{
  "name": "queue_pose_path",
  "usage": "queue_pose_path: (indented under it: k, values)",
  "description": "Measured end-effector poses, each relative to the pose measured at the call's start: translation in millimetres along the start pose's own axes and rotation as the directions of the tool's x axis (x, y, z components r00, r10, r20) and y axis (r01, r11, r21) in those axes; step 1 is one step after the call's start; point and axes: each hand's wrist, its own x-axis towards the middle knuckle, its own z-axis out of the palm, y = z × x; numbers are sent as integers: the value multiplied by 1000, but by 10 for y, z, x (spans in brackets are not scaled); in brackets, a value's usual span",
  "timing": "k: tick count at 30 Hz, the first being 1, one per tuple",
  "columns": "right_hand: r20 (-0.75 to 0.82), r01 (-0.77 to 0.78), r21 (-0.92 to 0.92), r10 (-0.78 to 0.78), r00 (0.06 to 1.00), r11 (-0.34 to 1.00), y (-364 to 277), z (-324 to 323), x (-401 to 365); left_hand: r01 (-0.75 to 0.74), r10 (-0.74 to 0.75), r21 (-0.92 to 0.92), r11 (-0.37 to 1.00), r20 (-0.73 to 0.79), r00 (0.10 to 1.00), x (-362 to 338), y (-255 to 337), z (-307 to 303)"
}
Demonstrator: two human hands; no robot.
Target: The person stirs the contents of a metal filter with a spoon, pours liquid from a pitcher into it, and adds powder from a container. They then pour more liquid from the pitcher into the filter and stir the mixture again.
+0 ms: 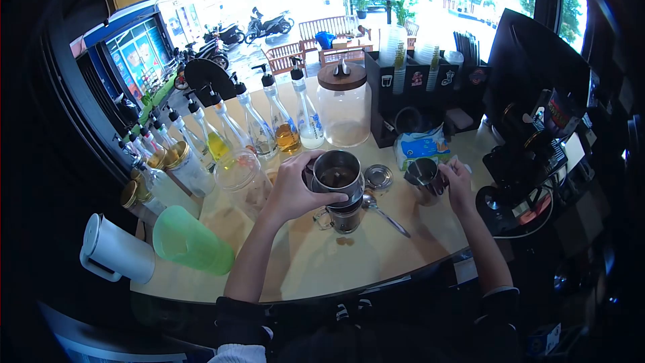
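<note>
My left hand point(300, 187) is wrapped round a metal filter cup point(338, 173) with dark contents, held over a glass mug point(345, 218). Whether cup and mug touch is hard to tell. To the right, my right hand point(458, 182) grips the handle side of a small metal pitcher point(423, 173) above the counter. Between them a round metal lid point(379, 177) and a spoon point(388, 216) lie on the wooden counter point(302, 269). Brown drops show in front of the mug.
Pump bottles point(282, 117) line the back left, beside a large lidded jar point(344, 111). A green pitcher point(191, 238) and a white jug point(117, 247) stand at the left. A blue-white packet point(422, 144), cup holder point(420, 81) and black monitor point(537, 60) are at the right.
</note>
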Motion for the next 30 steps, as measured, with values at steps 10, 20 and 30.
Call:
queue_pose_path:
  k: [10, 20, 30]
  values:
    - [-51, 10, 201, 0, 999, 979, 594, -121, -8, -40, 40, 26, 999, -33, 999, -78, 3, 61]
    - [115, 558, -505, -589, 800, 658, 64, 160, -434, -160, 167, 79, 984, -91, 982, -77, -56, 83]
    - [589, 585, -736, -105, 802, 340, 528, 702, -809, -211, 227, 188, 959, -69, 971, -64, -40, 66]
